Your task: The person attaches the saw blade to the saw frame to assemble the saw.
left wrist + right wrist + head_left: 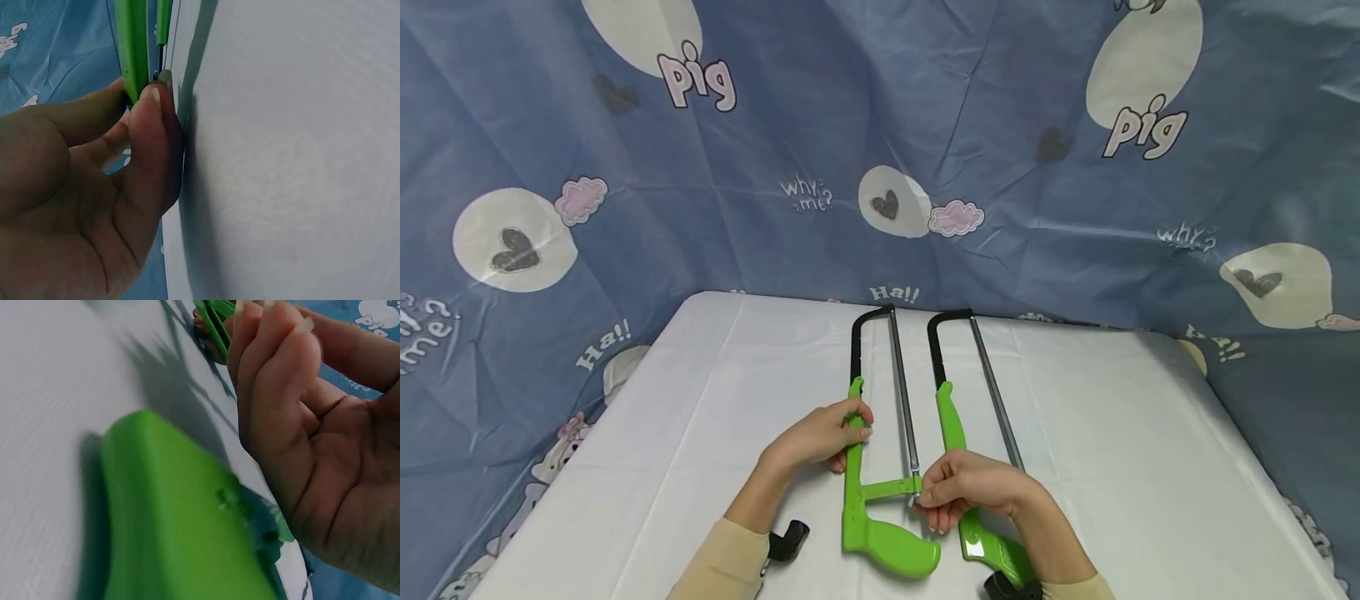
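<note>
Two hacksaws with green handles and black front bows lie side by side on the white table. My left hand (823, 433) grips the green frame of the left hacksaw (853, 479), thumb and fingers on either side of it; the left wrist view shows this grip close up. At the lower end of its grey blade (904, 392), my right hand (970, 483) pinches the small metal wing nut (913, 501) beside the green cross arm. Beneath my right hand and forearm lies the right hacksaw (952, 421), partly covered; its green handle (169, 512) looms in the right wrist view.
The white-covered table (760, 358) extends to both sides of the hacksaws. A blue printed curtain (820, 125) hangs behind and around it. Black wrist-worn pieces (788, 540) show near both sleeves.
</note>
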Demonstrator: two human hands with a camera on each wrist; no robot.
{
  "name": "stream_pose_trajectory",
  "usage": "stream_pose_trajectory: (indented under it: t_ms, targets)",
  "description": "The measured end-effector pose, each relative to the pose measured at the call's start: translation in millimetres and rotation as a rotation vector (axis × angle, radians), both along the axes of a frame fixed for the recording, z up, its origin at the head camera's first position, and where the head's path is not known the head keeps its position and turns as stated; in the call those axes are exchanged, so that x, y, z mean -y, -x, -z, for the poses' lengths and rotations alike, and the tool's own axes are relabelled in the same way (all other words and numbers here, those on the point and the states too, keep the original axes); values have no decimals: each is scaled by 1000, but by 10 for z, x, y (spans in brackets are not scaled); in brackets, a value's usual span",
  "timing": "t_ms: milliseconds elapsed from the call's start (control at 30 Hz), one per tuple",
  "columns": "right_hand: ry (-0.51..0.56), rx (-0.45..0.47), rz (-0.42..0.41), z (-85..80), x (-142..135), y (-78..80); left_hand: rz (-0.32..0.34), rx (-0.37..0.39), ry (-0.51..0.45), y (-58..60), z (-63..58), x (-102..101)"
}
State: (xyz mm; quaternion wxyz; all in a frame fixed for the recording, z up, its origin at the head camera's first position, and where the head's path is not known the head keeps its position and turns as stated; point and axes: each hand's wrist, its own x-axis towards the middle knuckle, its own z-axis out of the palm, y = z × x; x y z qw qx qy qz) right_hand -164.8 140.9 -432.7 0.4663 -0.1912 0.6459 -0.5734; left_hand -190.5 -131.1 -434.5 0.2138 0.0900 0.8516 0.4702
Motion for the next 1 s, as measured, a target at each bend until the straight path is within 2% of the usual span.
stream_pose_trajectory:
  t_ms: [300, 600, 1000]
  targets:
    - [-19, 20, 30, 74, 5, -31, 39, -16, 32, -2, 21, 12]
    - [-199, -135, 108, 42, 89, -115, 49, -15, 72, 0, -8, 18]
    - [-264, -254, 126, -26, 97, -160, 64, -4, 51, 2, -3, 40]
